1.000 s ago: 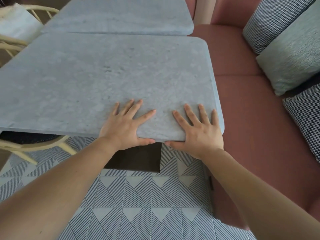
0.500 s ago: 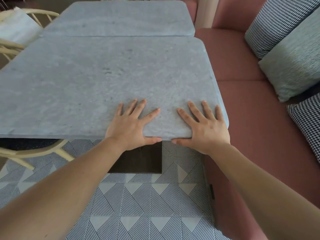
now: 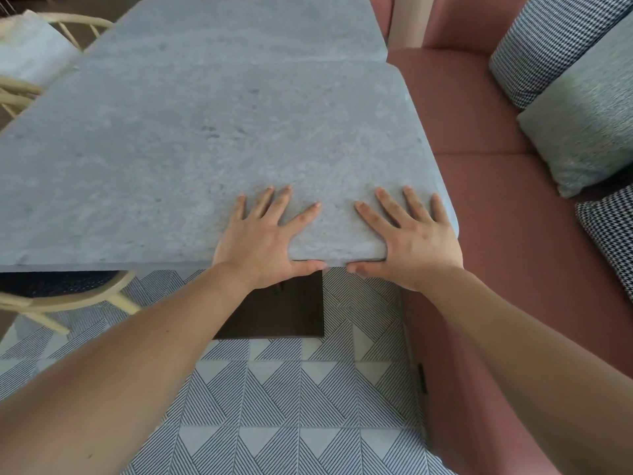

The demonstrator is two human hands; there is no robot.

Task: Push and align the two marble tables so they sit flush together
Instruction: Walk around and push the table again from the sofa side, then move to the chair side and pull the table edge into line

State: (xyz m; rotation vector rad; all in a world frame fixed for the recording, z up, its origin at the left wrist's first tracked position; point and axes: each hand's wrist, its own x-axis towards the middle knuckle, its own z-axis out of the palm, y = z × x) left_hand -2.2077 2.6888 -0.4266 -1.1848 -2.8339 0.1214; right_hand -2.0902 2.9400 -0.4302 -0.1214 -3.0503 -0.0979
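The near grey marble table (image 3: 222,149) fills the middle of the view. Beyond it stands the far marble table (image 3: 239,29); their edges meet along a thin seam with no gap showing. At the seam the near table's right corner sticks out slightly further right than the far one's. My left hand (image 3: 263,241) and my right hand (image 3: 414,245) lie on the near table's front right corner, fingers spread on top and thumbs hooked along the front edge.
A pink upholstered bench (image 3: 513,252) runs close along the tables' right side, with patterned cushions (image 3: 582,125) on it. A pale wooden chair (image 3: 51,296) sits tucked under the near table's left side. The dark table base (image 3: 284,310) stands on the patterned tile floor.
The near table has slid away from me toward the far table, closing the dark gap between them. Both hands kept their hold on the front edge.
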